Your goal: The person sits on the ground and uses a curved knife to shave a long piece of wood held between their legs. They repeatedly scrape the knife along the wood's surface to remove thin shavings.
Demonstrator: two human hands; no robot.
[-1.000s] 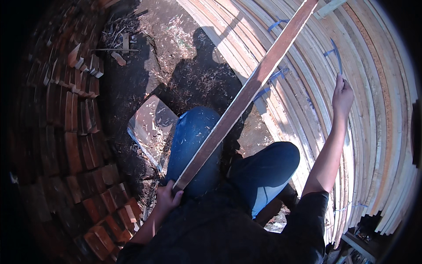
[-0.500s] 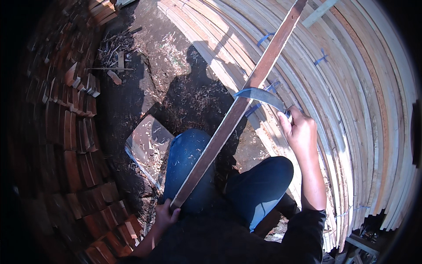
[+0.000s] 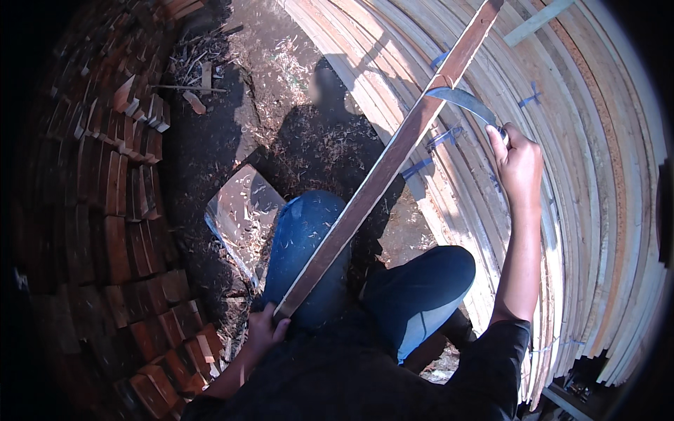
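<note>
A long, narrow brown wooden strip (image 3: 382,175) with pale rough edges slants from my lap up to the far right. My left hand (image 3: 267,328) is closed round its near end, by my left thigh. In my right hand (image 3: 520,163) is a curved blade like a sickle (image 3: 467,105), gripped at its handle end. The blade lies across the strip at its upper part, its tip reaching the strip's left edge. The handle is mostly hidden in my fist. Wood shavings speckle my left trouser leg (image 3: 309,224) under the strip.
Long pale wooden strips (image 3: 583,175), some tied with blue bands (image 3: 531,95), fill the right side. Stacked reddish-brown wood pieces (image 3: 116,189) rise on the left. A square board (image 3: 242,203) strewn with shavings lies beside my left knee. Shavings and scraps litter the dark ground (image 3: 295,151).
My right hand and the curved blade have moved up and right along the strip, farther from me. My left hand keeps its hold on the near end. The whole view has shifted slightly.
</note>
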